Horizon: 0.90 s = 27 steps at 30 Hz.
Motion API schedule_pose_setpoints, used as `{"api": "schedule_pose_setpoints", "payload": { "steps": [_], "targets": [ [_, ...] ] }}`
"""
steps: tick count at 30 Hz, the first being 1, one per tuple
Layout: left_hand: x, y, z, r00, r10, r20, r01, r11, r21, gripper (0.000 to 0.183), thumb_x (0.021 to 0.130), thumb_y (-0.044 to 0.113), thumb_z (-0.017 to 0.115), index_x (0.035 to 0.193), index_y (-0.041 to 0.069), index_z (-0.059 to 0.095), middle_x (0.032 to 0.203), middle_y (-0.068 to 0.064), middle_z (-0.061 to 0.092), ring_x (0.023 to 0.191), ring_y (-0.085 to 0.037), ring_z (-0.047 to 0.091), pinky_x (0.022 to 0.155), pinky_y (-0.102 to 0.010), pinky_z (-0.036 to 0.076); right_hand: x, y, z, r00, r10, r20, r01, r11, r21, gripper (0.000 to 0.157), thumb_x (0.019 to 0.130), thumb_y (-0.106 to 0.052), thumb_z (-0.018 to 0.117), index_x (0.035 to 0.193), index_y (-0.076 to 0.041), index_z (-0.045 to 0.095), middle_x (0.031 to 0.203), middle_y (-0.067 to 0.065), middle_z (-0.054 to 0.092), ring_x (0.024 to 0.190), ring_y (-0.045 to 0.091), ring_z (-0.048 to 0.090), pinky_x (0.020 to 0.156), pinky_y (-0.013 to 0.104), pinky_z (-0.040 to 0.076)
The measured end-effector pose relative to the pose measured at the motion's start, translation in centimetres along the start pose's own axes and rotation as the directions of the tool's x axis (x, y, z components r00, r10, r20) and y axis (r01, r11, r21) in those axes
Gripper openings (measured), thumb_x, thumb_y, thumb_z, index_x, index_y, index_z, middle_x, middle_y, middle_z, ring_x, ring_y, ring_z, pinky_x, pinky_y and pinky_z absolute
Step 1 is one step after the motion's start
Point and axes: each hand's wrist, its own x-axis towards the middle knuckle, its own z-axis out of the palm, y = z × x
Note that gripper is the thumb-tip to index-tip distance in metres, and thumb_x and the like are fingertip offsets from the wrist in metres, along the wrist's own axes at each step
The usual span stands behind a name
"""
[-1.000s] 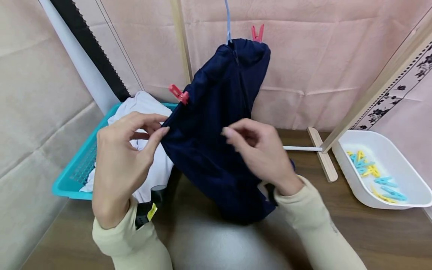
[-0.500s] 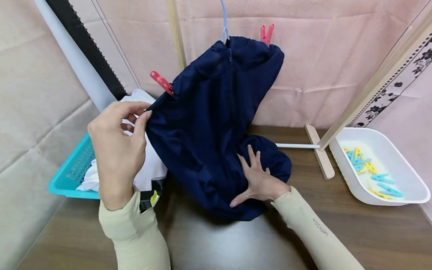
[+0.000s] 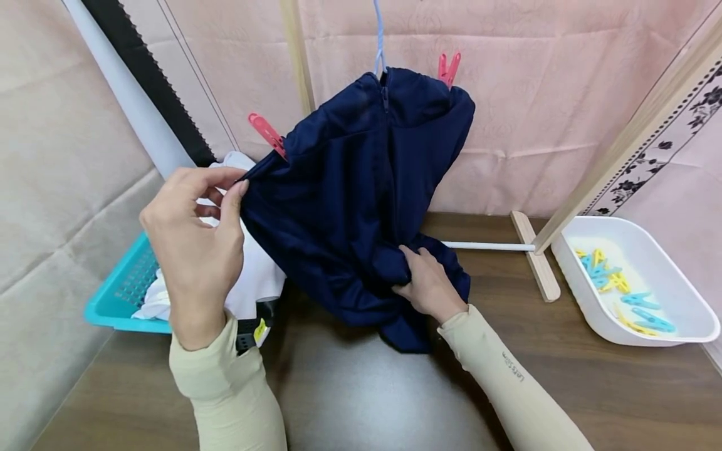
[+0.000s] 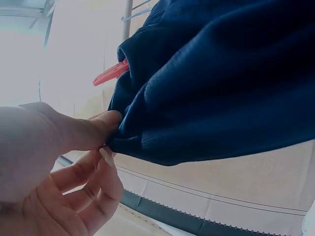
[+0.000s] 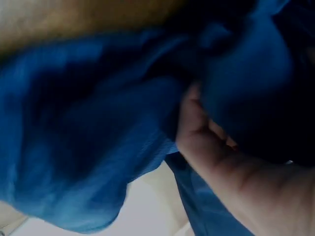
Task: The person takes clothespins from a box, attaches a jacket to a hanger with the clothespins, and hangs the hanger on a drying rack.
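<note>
A navy-blue zipped garment (image 3: 350, 188) hangs from a light blue hanger (image 3: 379, 37); whether it is a skirt or trousers I cannot tell. Red clothespins grip its top edge, one at the left (image 3: 267, 134) and one at the right (image 3: 449, 69). My left hand (image 3: 194, 232) pinches the garment's left side edge between thumb and forefinger, below the left clothespin. Lower down, my right hand (image 3: 429, 282) grips a gathered bunch of the cloth. In the right wrist view, folds hide that hand's fingertips.
Behind my left hand stands a turquoise basket (image 3: 121, 282) with white clothes (image 3: 254, 263). A white tub (image 3: 632, 235) of yellow and blue clothespins (image 3: 606, 272) stands at the right. Beside it is a wooden stand (image 3: 536, 257) with a white crossbar (image 3: 491, 246).
My left hand has drawn the garment's edge up and left, spreading it. My right hand went from in front of the cloth, spread on its lower part, to gripping it; the hem has lifted.
</note>
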Motion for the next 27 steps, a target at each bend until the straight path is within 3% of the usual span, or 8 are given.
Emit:
{"api": "schedule_pose_setpoints", "payload": {
  "steps": [5,13,15,16,18,21,24,27],
  "targets": [
    [-0.1,-0.1,0.2,0.999,-0.011,-0.040,0.011,1.000,-0.002,0.018,0.097,0.022,0.069,0.100,0.008,0.081,0.093,-0.011,0.074,0.075,0.010,0.052,0.071,-0.003,0.046,0.8,0.6,-2.3,0.957,-0.047,-0.285,0.071,0.995,0.076,0.055,0.073,-0.008,0.087,0.121,-0.008,0.060,0.117,0.027,0.061,0.110,0.047,0.060,0.095,0.059,0.050],
    [0.0,-0.4,1.1,0.998,-0.015,-0.061,0.015,1.000,0.006,0.017,0.097,0.022,0.070,0.100,0.009,0.080,0.095,-0.011,0.075,0.076,-0.008,0.062,0.069,-0.001,0.043,4.0,1.4,-3.2,0.702,0.053,-0.711,0.179,0.952,0.248,0.025,0.081,0.000,0.072,0.101,-0.005,0.057,0.102,0.021,0.050,0.096,0.042,0.053,0.089,0.050,0.046],
    [0.0,-0.6,1.4,0.999,-0.010,-0.036,0.010,1.000,0.009,0.018,0.097,0.022,0.070,0.102,0.008,0.080,0.097,-0.011,0.075,0.078,-0.017,0.065,0.069,-0.002,0.043,5.0,1.8,-2.4,0.668,0.029,-0.743,0.198,0.956,0.215,0.023,0.082,0.001,0.069,0.102,-0.004,0.057,0.108,0.023,0.049,0.103,0.043,0.052,0.094,0.050,0.045],
    [0.0,-0.6,1.5,1.000,-0.016,-0.024,0.017,1.000,0.014,0.018,0.097,0.022,0.070,0.103,0.008,0.079,0.097,-0.011,0.075,0.078,-0.019,0.066,0.069,-0.002,0.043,5.4,2.0,-2.0,0.694,0.020,-0.720,0.184,0.961,0.204,0.025,0.083,0.002,0.068,0.105,-0.003,0.057,0.112,0.025,0.047,0.106,0.043,0.050,0.096,0.050,0.045],
    [-0.1,-0.7,1.7,1.000,-0.028,0.001,0.027,0.999,0.024,0.018,0.097,0.022,0.070,0.103,0.008,0.079,0.097,-0.012,0.074,0.079,-0.022,0.067,0.069,-0.002,0.042,5.8,2.3,-1.2,0.809,0.022,-0.587,0.110,0.976,0.188,0.035,0.085,0.001,0.070,0.117,-0.004,0.058,0.128,0.028,0.044,0.122,0.046,0.046,0.107,0.053,0.043],
    [-0.1,-0.8,1.8,0.998,-0.045,0.042,0.043,0.998,0.049,0.017,0.097,0.021,0.070,0.105,0.008,0.079,0.097,-0.011,0.074,0.081,-0.022,0.068,0.069,-0.002,0.042,6.0,2.7,-0.5,0.969,0.072,-0.235,-0.040,0.990,0.135,0.060,0.091,-0.008,0.071,0.145,-0.009,0.046,0.151,0.032,0.031,0.141,0.051,0.035,0.119,0.064,0.028],
    [-0.1,-0.7,1.9,0.995,-0.048,0.085,0.042,0.996,0.074,0.017,0.098,0.020,0.068,0.105,0.007,0.077,0.097,-0.012,0.073,0.082,-0.024,0.070,0.068,-0.005,0.041,5.7,3.2,-0.7,0.993,0.115,0.039,-0.117,0.992,0.055,0.075,0.099,-0.025,0.066,0.161,-0.013,0.025,0.163,0.031,0.020,0.149,0.052,0.026,0.122,0.068,0.018],
    [-0.1,-0.6,1.7,0.990,-0.060,0.131,0.045,0.992,0.114,0.019,0.099,0.020,0.066,0.108,0.006,0.075,0.101,-0.013,0.073,0.085,-0.024,0.070,0.068,-0.009,0.041,5.3,3.5,-1.7,0.986,0.094,0.139,-0.099,0.994,0.034,0.081,0.100,-0.034,0.062,0.164,-0.015,0.017,0.166,0.030,0.015,0.151,0.050,0.025,0.122,0.064,0.023]
  ]
}}
